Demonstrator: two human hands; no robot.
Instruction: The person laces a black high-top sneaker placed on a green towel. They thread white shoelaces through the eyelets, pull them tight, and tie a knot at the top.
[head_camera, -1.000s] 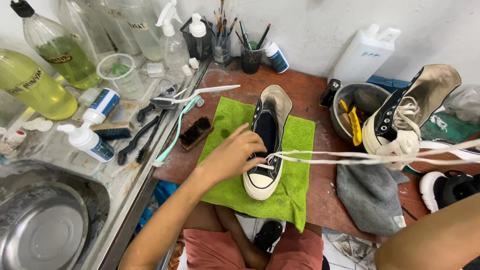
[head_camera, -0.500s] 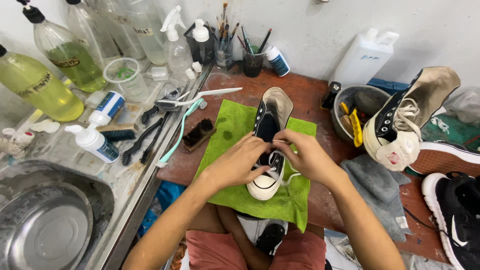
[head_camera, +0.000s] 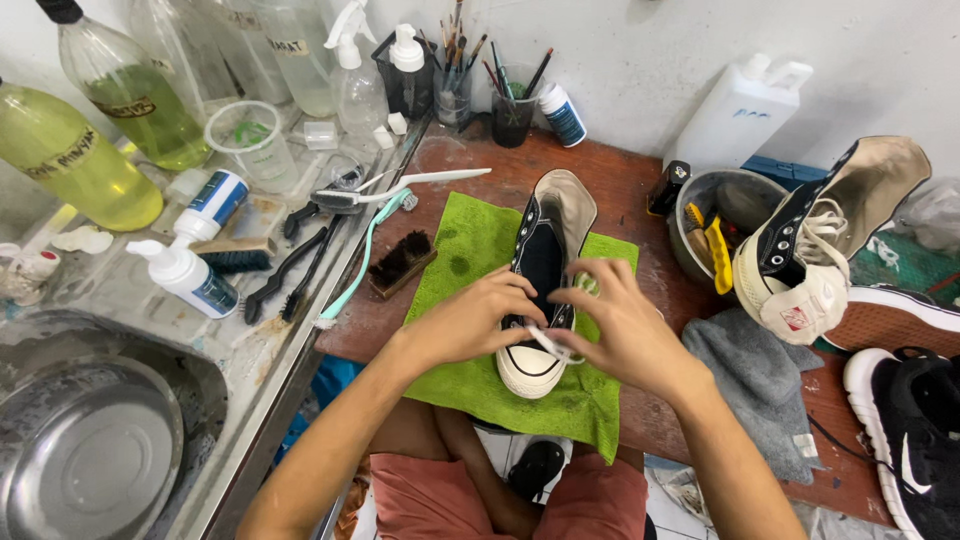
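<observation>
Shoe work fills my view: a black canvas high-top sneaker with a white rubber toe cap (head_camera: 545, 290) lies on a green microfibre cloth (head_camera: 470, 250) spread over the red-brown wooden bench (head_camera: 620, 190), toe pointing toward me. My left hand (head_camera: 470, 320) rests on the sneaker's left side near the lower eyelets, fingers curled and pinching at the lace area; my right hand (head_camera: 620, 325) meets it from the right, fingers bent over the tongue. Between the 2 hands a flat white shoelace (head_camera: 548, 343) crosses the toe end, and both hands seem closed on it, though I cannot tell exactly which fingertips grip it. The sneaker sits directly beneath and between my palms, partly covered by them.

Just left of the cloth lies a dark-bristled wooden brush (head_camera: 400, 262), with a mint-green toothbrush (head_camera: 358, 262) beside it. To the right, a grey folded rag (head_camera: 750, 375) lies near my right forearm, and a matching high-top with a cream lining (head_camera: 820, 240) leans against a round metal bowl (head_camera: 725, 200) holding yellow-handled tools. A steel sink basin (head_camera: 90, 450) occupies the lower left.
</observation>
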